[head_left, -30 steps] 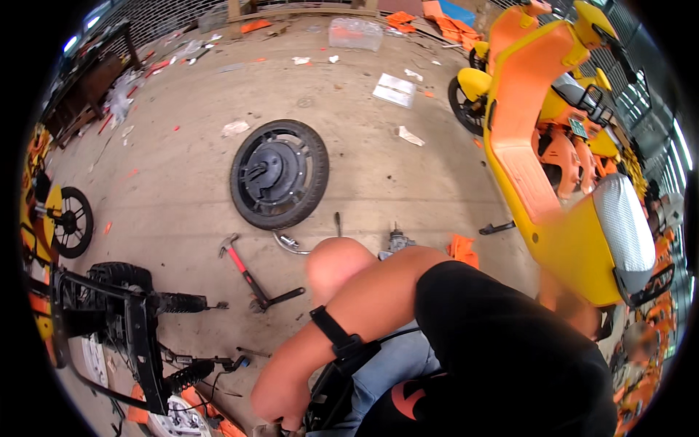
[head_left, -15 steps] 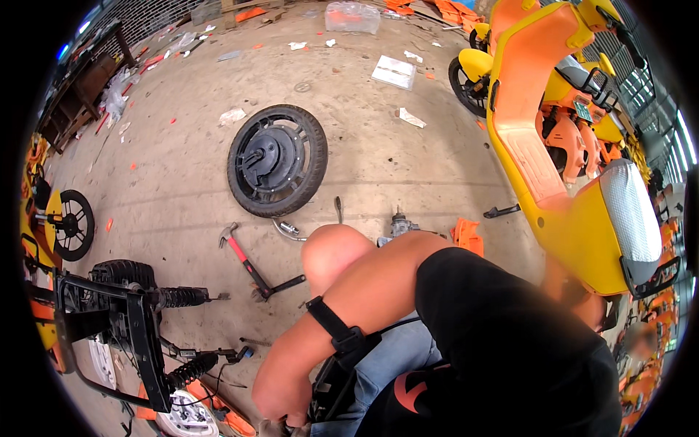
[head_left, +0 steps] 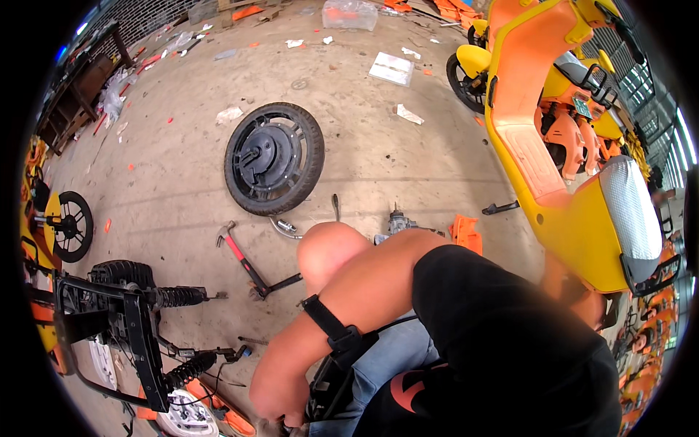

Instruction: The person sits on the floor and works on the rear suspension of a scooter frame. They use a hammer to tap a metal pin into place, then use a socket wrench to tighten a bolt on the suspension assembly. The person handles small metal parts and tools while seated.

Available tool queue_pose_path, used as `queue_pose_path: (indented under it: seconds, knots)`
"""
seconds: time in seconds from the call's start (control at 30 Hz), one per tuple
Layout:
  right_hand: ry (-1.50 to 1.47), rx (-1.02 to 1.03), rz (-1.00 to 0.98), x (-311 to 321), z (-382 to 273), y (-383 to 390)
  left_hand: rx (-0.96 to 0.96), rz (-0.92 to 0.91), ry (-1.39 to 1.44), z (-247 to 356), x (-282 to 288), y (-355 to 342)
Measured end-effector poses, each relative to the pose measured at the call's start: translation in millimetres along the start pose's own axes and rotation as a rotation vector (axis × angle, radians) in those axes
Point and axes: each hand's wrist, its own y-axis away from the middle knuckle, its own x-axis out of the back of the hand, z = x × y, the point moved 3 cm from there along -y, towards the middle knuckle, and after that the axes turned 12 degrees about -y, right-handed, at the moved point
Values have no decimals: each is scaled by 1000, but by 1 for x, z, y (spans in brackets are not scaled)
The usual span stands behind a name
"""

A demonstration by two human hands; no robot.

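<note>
My right arm, bare below a black sleeve (head_left: 502,328), reaches across toward the lower left. A black strap (head_left: 329,322) wraps round its forearm. My right hand (head_left: 285,411) is at the bottom edge, its fingers bent and partly cut off; what they grip is too hidden to name. My left hand is out of sight. Just left of the right hand lie orange and white vehicle parts (head_left: 191,415). Nearby stands a black frame (head_left: 149,349) with shock absorbers and a tyre. A bare knee (head_left: 329,247) shows beyond my arm, with blue denim (head_left: 397,357) below.
A black wheel (head_left: 274,159) lies on the concrete floor. Closer in are a red-handled hammer (head_left: 244,261), a screwdriver (head_left: 336,207) and a grey metal part (head_left: 399,222). A yellow and orange scooter (head_left: 542,167) stands at right. Cardboard-like white sheet (head_left: 392,69) and scraps lie farther off.
The whole view has shifted very slightly, so the floor things sit a little more to the left. My right arm keeps nearly the same pose.
</note>
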Motion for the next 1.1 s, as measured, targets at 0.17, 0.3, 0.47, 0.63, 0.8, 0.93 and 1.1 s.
queue_pose_path:
  seconds: [0.17, 0.3, 0.47, 0.63, 0.8, 0.93, 1.1]
  knots:
    - [70, -161, 42, 3, 4, 3, 411, -105, 255, 10, 10, -19]
    - [111, -119, 112, 1, 3, 7, 318, 76, 27, 11, 6, -14]
    - [106, -60, 127, 2, 12, 2, 433, -211, 419, 6, 9, -24]
    - [-31, -7, 301, 7, 2, 5, 347, -22, 287, -18, -8, -14]
    - [80, -34, 216, -4, -12, 11, 287, -120, 453, 15, 22, -16]
    - [14, 38, 134, -18, -23, 4, 143, -117, 595, 15, -2, 9]
    - [1, 97, 32, -26, -28, -6, 274, -228, 1113, 31, -9, 25]
